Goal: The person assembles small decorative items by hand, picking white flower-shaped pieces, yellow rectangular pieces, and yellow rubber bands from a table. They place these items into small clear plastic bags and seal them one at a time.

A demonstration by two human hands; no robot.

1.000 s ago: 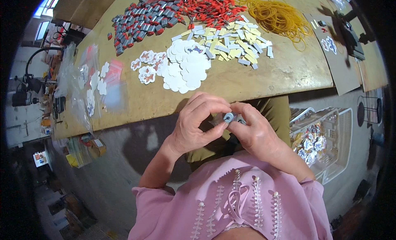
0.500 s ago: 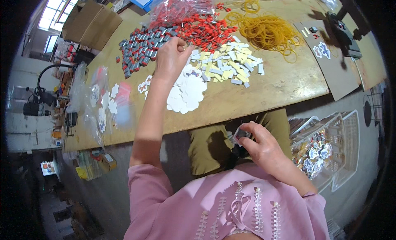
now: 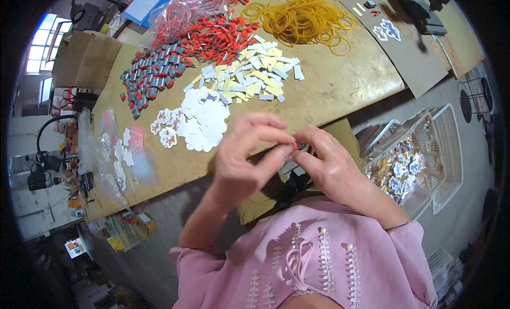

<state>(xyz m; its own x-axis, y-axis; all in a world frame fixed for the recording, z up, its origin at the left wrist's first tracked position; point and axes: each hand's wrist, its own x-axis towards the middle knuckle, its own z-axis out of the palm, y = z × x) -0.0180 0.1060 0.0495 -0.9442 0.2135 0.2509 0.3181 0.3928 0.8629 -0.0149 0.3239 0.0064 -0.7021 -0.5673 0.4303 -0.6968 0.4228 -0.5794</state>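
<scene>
The small part (image 3: 297, 146) pinched between both hands is mostly hidden by fingers; only a red tip and a dark edge show, so its kind cannot be told. Left hand (image 3: 247, 155) and right hand (image 3: 326, 163) meet fingertip to fingertip, closed on it, held near the front edge of the wooden table (image 3: 340, 80), above the lap. White cut-out shapes (image 3: 199, 123) lie farther left.
</scene>
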